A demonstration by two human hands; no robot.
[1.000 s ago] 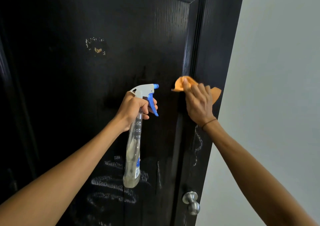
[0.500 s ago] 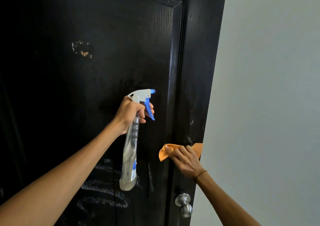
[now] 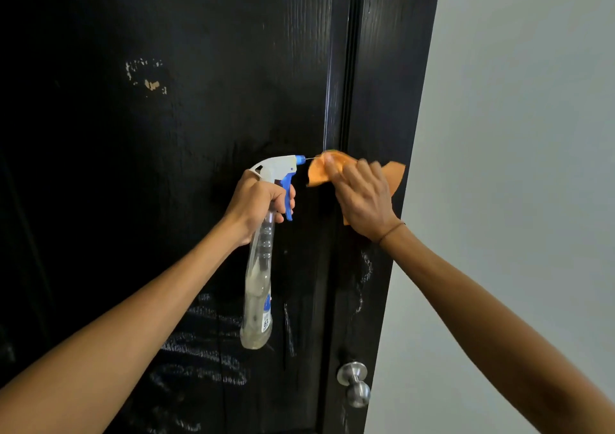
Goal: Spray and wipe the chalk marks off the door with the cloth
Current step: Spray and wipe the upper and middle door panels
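Observation:
A black wooden door (image 3: 186,127) fills the left and middle of the head view. White chalk marks (image 3: 206,350) smear its lower panel, and more run down the right stile (image 3: 364,277). My left hand (image 3: 258,200) grips the neck of a clear spray bottle (image 3: 258,287) with a white and blue trigger head, its nozzle pointing right at the cloth. My right hand (image 3: 364,200) presses an orange cloth (image 3: 319,170) flat against the door's right stile, at the height of the nozzle.
A silver door knob (image 3: 354,383) sticks out at the lower right of the door. A patch of chipped paint (image 3: 146,74) marks the upper panel. A plain pale wall (image 3: 515,167) stands to the right of the door's edge.
My right hand with the cloth went down the stile to just above the knob, then came back up beside the nozzle. The bottle has stayed about where it was.

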